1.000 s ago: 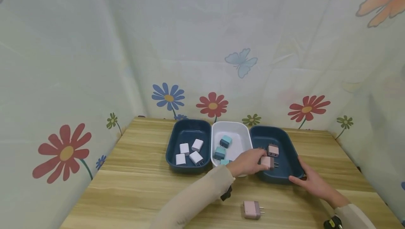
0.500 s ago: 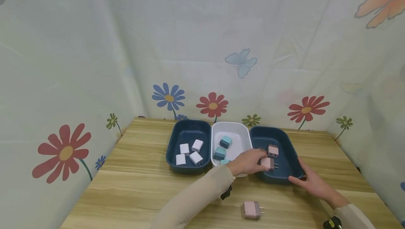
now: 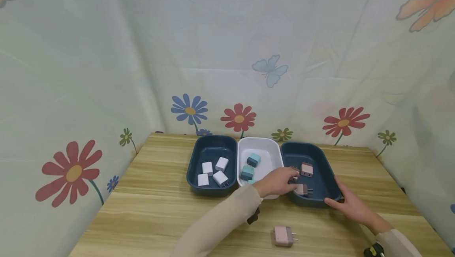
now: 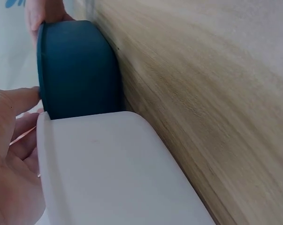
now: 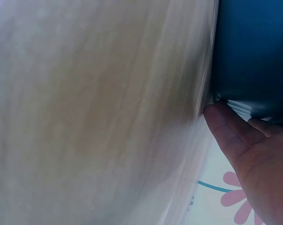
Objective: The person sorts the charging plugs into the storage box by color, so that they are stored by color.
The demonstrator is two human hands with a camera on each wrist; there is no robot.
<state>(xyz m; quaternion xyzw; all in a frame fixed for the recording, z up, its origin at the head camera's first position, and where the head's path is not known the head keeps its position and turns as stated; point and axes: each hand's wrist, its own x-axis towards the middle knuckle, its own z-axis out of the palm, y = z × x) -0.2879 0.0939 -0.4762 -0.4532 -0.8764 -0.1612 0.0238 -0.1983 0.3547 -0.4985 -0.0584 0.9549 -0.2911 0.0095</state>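
Observation:
In the head view, my left hand [image 3: 279, 181] reaches over the near left rim of the right-hand dark blue bin [image 3: 328, 186]. Just below its fingers lies a pink plug charger [image 3: 301, 189], apart from them, prongs pointing right. Another pink charger [image 3: 307, 169] sits farther back, and one more is partly hidden by the fingers. My right hand [image 3: 352, 203] holds the bin's near right corner, thumb at the front and fingers along the side. In the left wrist view, the left palm [image 4: 12, 173] is beside the white bin [image 4: 118, 168]; its fingertips are partly hidden.
A pink charger [image 3: 283, 236] lies on the wooden table [image 3: 149, 213] in front. The white bin beside the left hand contains teal chargers [image 3: 247, 172]. Left of it, another dark blue bin [image 3: 191, 174] has several white chargers [image 3: 220, 178]. A flowered cloth [image 3: 213, 51] hangs behind.
The pink charger at my left fingers has dropped to the bin's floor, released from the hand's hold. The right hand has stayed on the bin's corner.

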